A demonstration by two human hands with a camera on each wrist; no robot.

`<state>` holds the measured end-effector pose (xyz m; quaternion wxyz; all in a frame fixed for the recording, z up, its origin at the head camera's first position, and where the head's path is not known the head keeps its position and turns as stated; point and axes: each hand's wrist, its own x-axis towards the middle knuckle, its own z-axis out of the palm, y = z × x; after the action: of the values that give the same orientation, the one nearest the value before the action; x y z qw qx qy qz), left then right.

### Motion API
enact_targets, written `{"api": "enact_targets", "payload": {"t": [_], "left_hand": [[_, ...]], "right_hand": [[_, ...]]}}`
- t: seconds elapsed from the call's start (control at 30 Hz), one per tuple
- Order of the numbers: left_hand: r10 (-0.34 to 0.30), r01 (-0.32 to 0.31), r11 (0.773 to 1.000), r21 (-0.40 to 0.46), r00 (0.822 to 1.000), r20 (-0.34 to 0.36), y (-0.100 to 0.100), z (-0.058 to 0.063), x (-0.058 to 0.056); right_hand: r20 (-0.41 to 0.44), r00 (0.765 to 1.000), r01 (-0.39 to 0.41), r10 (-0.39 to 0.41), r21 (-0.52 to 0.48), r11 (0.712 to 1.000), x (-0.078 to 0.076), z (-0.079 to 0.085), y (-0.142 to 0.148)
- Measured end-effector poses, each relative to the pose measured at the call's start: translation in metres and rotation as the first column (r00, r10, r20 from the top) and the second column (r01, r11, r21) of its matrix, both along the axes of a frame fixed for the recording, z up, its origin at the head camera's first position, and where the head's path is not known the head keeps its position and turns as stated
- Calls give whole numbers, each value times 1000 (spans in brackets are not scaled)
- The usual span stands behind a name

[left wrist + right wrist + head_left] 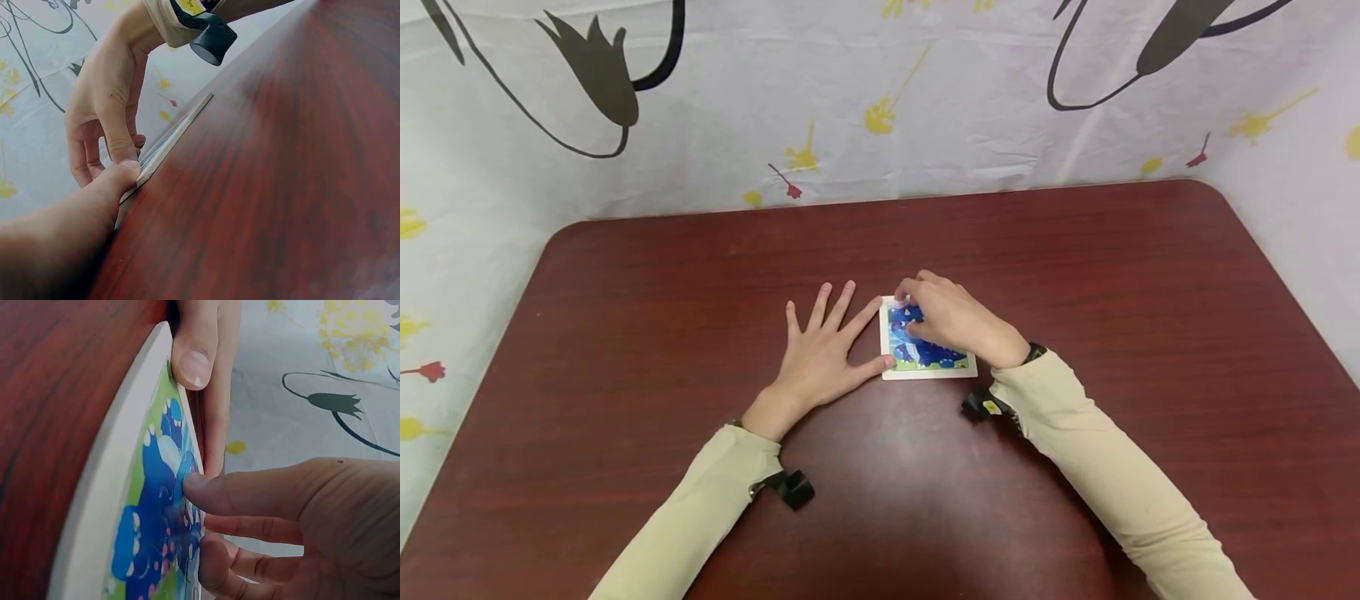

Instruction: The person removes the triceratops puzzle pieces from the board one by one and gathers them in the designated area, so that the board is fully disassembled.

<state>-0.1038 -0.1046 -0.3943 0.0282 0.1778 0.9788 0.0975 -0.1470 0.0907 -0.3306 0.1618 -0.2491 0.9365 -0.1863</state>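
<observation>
A small picture puzzle [928, 374] with a white frame and a blue cartoon animal on green ground lies flat near the middle of the table. My left hand [822, 358] is spread flat at its left side, the thumb on the frame's lower left and the index fingertip by the upper left corner. From above, my right hand [955, 317] reaches over the board with bent fingers. In the right wrist view, its thumb and fingertips pinch a blue puzzle piece [186, 464] at the picture's surface; the fingers partly hide that piece.
The dark red wooden table [662, 292] has rounded far corners. A white cloth [985, 108] printed with flowers hangs behind it and along the sides. Black wrist cameras [795, 490] sit below each cuff, close above the tabletop.
</observation>
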Motion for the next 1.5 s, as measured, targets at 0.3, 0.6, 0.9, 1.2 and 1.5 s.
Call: {"api": "enact_targets", "payload": {"t": [0.3, 0.6, 0.9, 1.2, 1.5], "left_hand": [[29, -31, 993, 114, 999, 24, 5, 6, -7], [39, -39, 989, 141, 999, -1, 16, 7, -12], [47, -45, 994, 101, 999, -14, 14, 8, -10], [32, -32, 998, 55, 999, 3, 14, 6, -9], [33, -34, 999, 40, 999, 10, 16, 7, -9]], "right_hand": [[-29, 999, -31, 30, -23, 999, -2, -1, 0], [-30, 999, -35, 34, -35, 999, 2, 2, -1], [-31, 999, -36, 35, -32, 999, 2, 5, -5], [-19, 998, -62, 62, -35, 997, 1, 1, -4], [-44, 998, -45, 45, -7, 999, 2, 4, -2]]}}
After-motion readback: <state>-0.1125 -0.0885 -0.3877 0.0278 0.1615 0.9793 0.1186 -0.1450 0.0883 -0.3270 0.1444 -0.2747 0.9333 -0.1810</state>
